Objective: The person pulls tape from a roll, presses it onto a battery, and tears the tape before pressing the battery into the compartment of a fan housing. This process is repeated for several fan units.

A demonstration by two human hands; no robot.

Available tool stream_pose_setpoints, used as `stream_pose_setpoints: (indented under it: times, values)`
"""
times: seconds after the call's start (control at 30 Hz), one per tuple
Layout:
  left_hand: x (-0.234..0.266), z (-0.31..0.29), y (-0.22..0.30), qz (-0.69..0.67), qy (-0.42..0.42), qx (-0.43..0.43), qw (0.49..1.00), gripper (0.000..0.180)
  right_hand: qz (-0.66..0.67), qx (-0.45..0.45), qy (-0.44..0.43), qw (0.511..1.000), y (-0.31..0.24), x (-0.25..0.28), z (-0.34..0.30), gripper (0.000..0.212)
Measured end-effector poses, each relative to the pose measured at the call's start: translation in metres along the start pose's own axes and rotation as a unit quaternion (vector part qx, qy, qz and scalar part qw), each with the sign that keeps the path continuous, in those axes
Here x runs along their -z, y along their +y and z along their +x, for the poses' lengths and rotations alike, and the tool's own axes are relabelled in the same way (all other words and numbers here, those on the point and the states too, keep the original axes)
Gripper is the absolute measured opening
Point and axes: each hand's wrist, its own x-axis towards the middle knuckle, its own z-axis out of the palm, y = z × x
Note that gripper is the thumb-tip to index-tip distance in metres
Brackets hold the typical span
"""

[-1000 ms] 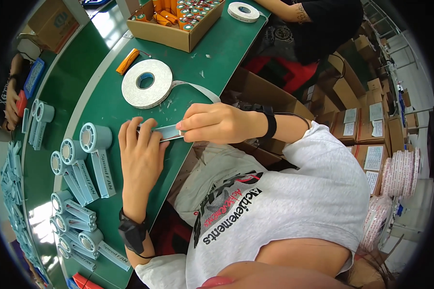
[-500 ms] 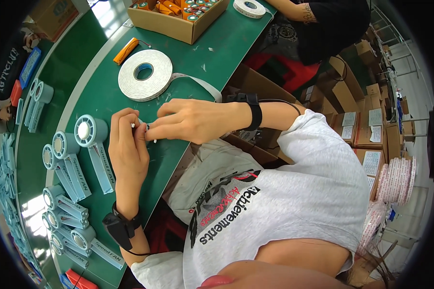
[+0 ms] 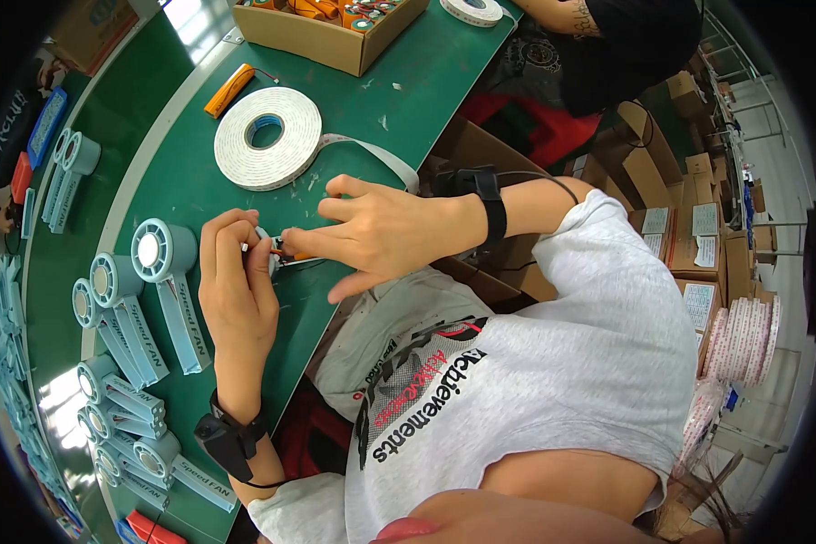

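Note:
My left hand (image 3: 238, 290) is closed around a small handheld fan body (image 3: 274, 256), mostly hidden by the fingers. A light-blue edge, some orange and a dark bit show at its open side. A small white piece (image 3: 244, 247) sticks out between the left fingers. My right hand (image 3: 372, 227) has its index fingertip at the fan body, with thumb and other fingers spread apart and nothing gripped. Just beyond the hands lies a large roll of white tape (image 3: 229, 143), its loose strip (image 3: 381, 156) trailing toward the table edge.
Light-blue handheld fans (image 3: 174, 299) stand and lie in several groups along the left. An orange battery (image 3: 229, 91) with a wire lies behind the tape roll. A cardboard box (image 3: 335, 56) of orange batteries is at the far side. Another person's arm (image 3: 558, 16) is at the upper right.
My right hand has opened, its thumb dropping away from the fan body and its fingers spreading. My left hand keeps its grip, and more of the fan's open side shows.

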Motion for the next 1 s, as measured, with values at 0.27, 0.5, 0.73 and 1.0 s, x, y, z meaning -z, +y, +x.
stream_pose_setpoints:
  times: [0.27,0.5,0.73,1.0]
  values:
    - [0.032,0.013,0.011,-0.082,-0.075,0.091,0.990,0.026,0.051,0.036,0.036,0.997,0.010,0.018,-0.011,0.063]
    - [0.052,0.046,0.050,0.042,-0.222,0.106,0.968,0.065,0.136,-0.060,0.058,0.987,0.006,0.039,-0.016,0.073]
    - [0.116,0.157,-0.008,-0.026,-0.204,0.135,0.969,0.068,0.319,-0.143,0.044,0.936,0.052,0.113,0.033,0.052]
    - [0.186,0.215,-0.281,0.440,-0.088,0.330,0.831,0.119,0.201,-0.277,0.063,0.938,0.174,0.098,0.207,0.037]
